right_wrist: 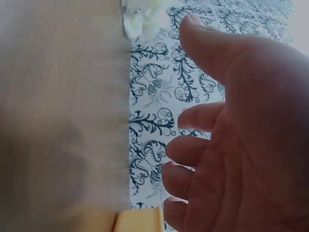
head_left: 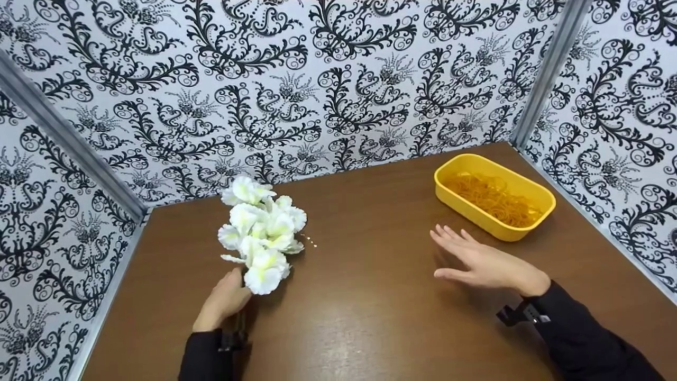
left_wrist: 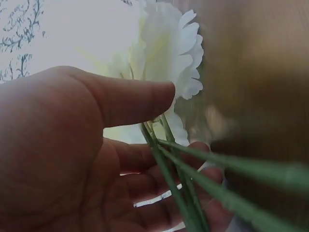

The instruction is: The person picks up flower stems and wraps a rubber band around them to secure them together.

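Our left grip [head_left: 226,297] pinches the stems [left_wrist: 165,169], probably to spare the blooms [head_left: 262,233]. Right grip [head_left: 484,264] spread, near the tub [head_left: 470,212] at the bench's [head_left: 370,222] back-right corner.

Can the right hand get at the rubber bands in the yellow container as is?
Probably yes. The right hand is empty and just short of the yellow container, which has no lid on. Nothing appears to cover the rubber bands; the hand would only need to clear the container's near side.
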`<state>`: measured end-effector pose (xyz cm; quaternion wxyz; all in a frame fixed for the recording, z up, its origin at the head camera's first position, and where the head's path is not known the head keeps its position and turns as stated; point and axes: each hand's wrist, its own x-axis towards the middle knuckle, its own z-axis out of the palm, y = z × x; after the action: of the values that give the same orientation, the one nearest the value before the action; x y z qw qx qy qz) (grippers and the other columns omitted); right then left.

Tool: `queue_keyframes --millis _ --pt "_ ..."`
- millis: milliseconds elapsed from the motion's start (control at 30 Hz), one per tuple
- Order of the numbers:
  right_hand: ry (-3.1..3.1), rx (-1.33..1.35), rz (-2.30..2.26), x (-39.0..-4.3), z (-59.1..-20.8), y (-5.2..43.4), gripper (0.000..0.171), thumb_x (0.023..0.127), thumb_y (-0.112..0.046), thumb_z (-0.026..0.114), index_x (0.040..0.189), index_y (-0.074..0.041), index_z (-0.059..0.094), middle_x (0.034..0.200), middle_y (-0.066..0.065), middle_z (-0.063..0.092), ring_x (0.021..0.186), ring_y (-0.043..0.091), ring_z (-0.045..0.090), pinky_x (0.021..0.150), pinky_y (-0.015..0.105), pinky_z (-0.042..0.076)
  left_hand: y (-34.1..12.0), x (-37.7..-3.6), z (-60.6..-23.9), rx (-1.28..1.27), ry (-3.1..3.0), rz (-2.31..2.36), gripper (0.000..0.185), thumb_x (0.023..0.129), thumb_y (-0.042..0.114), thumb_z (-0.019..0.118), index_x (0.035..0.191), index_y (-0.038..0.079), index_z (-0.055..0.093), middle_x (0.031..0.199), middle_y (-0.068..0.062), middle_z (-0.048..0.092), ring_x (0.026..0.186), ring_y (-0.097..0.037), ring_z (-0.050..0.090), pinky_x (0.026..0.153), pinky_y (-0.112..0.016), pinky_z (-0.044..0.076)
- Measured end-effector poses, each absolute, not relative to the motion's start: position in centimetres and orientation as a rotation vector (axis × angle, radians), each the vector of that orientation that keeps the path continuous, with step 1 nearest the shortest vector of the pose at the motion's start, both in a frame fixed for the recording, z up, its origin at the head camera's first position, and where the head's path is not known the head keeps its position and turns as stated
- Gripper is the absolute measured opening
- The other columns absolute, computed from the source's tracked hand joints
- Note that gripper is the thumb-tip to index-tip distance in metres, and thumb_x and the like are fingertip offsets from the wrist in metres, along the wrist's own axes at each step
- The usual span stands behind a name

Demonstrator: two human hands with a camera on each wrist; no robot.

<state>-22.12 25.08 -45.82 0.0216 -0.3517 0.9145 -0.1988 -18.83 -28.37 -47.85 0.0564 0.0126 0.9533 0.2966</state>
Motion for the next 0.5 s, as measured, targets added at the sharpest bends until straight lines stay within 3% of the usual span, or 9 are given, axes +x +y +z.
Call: queue_keyframes --millis 133,233,333,400,500 --pt "2.762 -1.115 -0.618 -22.1 -46.3 24.4 0.083 0.099 -0.054 0.058 0.155 0.002 0.032 0.161 0.025 0.024 0.149 0.041 0.023 0.118 0.062 0.016 -27.0 -18.9 -47.8 -0.017 2.808 1.077 0.053 0.099 0.015 0.054 0.145 -0.009 0.042 0.141 -0.031 0.050 0.128 -0.045 0.050 0.102 -0.054 0.043" --pt "2.705 -1.100 -0.621 -22.0 -46.5 23.9 0.085 0.099 -0.057 0.056 0.156 0.002 0.031 0.161 0.025 0.023 0.149 0.041 0.023 0.118 0.063 0.017 -26.0 -19.4 -47.9 -0.073 2.581 1.350 0.041 0.099 0.012 0.055 0.136 -0.005 0.050 0.121 -0.029 0.059 0.103 -0.038 0.063 0.087 -0.049 0.054" --pt "2.666 -1.084 -0.635 -21.9 -46.5 23.6 0.087 0.098 -0.059 0.055 0.156 0.001 0.031 0.162 0.025 0.023 0.149 0.041 0.022 0.118 0.062 0.016 -24.9 -20.3 -48.2 -0.125 2.225 1.632 0.027 0.101 0.012 0.057 0.122 -0.004 0.054 0.101 -0.018 0.059 0.078 -0.026 0.065 0.072 -0.041 0.060" --pt "2.640 -1.075 -0.640 -21.8 -46.5 23.5 0.088 0.098 -0.060 0.055 0.156 0.001 0.031 0.162 0.024 0.024 0.149 0.040 0.022 0.119 0.061 0.017 -24.2 -20.8 -48.7 -0.152 2.003 1.768 0.025 0.103 0.017 0.058 0.116 -0.005 0.053 0.097 -0.015 0.060 0.074 -0.025 0.068 0.073 -0.041 0.062" --pt "2.595 -1.052 -0.645 -21.7 -46.7 23.1 0.088 0.098 -0.062 0.054 0.157 -0.001 0.030 0.163 0.022 0.023 0.150 0.039 0.021 0.119 0.060 0.018 -22.8 -21.2 -49.4 -0.129 1.764 1.940 0.024 0.104 0.019 0.059 0.114 -0.002 0.055 0.096 -0.013 0.064 0.082 -0.027 0.071 0.083 -0.044 0.060"
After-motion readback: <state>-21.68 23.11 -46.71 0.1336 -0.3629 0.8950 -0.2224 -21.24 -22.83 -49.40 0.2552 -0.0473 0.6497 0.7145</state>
